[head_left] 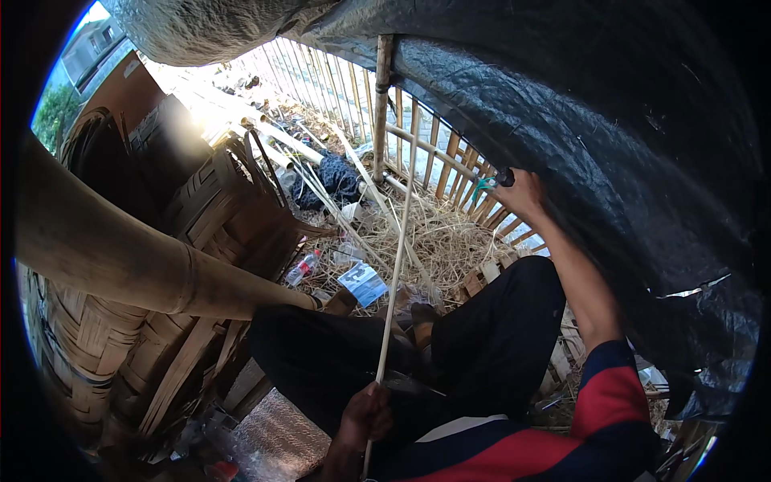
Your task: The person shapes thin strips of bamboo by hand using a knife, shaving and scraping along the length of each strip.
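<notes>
My left hand point(367, 412) is closed around the lower part of a long, thin bamboo stick point(397, 277), which slants up and away from my lap. My right hand point(522, 195) reaches out to the far right with its fingers bent around a small dark object point(504, 177), whose kind I cannot make out. Beside those fingers, green string point(482, 189) shows at the bamboo rail point(434, 151) of a slatted fence. A thin, pale blade-like piece point(414, 386) lies across my dark trousers, just right of my left hand.
A thick bamboo pole point(161, 269) crosses from the left, beside woven bamboo panels point(88, 341). Black plastic sheeting point(642, 161) hangs along the right. Ahead lie straw point(450, 237), a plastic bottle point(303, 267), a blue-and-white packet point(363, 283) and a black bag point(337, 178). An upright bamboo post point(381, 112) stands behind.
</notes>
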`<control>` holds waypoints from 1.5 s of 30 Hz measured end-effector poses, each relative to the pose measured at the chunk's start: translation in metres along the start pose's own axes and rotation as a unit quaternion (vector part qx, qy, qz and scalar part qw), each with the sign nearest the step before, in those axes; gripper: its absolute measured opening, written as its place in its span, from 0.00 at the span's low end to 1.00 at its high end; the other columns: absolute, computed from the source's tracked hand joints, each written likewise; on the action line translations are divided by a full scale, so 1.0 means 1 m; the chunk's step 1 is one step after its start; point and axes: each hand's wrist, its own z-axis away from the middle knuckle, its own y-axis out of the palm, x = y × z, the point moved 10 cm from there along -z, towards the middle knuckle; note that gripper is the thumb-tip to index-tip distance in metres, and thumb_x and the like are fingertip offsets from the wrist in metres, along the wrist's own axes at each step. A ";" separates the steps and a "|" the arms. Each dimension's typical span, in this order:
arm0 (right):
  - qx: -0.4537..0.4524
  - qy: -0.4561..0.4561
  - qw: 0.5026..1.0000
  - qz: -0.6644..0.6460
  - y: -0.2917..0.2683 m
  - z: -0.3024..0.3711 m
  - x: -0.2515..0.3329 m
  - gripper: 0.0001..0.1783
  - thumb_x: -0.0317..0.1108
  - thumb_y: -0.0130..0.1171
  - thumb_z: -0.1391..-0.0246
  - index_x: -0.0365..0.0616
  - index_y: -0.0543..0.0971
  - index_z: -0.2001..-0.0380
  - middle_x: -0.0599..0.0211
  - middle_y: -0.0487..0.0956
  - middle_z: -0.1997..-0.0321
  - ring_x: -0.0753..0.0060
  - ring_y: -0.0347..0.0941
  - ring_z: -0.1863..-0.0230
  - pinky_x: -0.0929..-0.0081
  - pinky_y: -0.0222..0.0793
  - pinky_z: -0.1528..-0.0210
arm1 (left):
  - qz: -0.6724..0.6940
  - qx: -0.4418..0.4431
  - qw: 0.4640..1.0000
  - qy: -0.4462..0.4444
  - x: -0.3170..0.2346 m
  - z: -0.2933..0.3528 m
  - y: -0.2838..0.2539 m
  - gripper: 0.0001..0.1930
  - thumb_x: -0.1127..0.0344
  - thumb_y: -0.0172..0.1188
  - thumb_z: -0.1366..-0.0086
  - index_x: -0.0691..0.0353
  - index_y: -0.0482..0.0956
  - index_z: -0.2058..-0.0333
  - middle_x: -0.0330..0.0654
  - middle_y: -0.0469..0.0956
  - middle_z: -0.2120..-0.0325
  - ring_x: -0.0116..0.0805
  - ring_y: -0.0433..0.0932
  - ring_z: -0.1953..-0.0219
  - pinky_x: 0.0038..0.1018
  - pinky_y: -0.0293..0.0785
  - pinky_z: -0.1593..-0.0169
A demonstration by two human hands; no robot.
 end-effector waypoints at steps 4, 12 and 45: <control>0.037 0.051 0.991 -0.118 0.019 0.006 -0.019 0.16 0.42 0.63 0.61 0.40 0.76 0.74 0.60 0.77 0.77 0.58 0.74 0.73 0.62 0.66 0.68 | -0.080 -0.017 0.996 -0.022 -0.001 -0.010 0.013 0.16 0.49 0.51 0.36 0.54 0.63 0.70 0.30 0.55 0.88 0.19 0.52 0.90 0.18 0.47 0.88; 0.127 0.235 0.915 -0.303 0.024 0.042 -0.031 0.15 0.38 0.63 0.60 0.40 0.70 0.79 0.72 0.67 0.86 0.78 0.65 0.83 0.73 0.59 0.80 | -0.166 -0.105 0.976 0.095 -0.044 -0.030 0.015 0.12 0.55 0.39 0.29 0.52 0.63 0.70 0.26 0.53 0.87 0.14 0.50 0.90 0.16 0.47 0.88; 0.462 0.129 0.699 -0.531 0.030 0.087 0.091 0.21 0.52 0.58 0.46 0.47 0.66 0.66 0.78 0.60 0.87 0.89 0.54 0.90 0.85 0.51 0.89 | -0.226 -0.051 0.968 0.095 -0.049 -0.036 0.039 0.14 0.52 0.41 0.30 0.52 0.62 0.72 0.26 0.55 0.87 0.14 0.52 0.90 0.15 0.47 0.89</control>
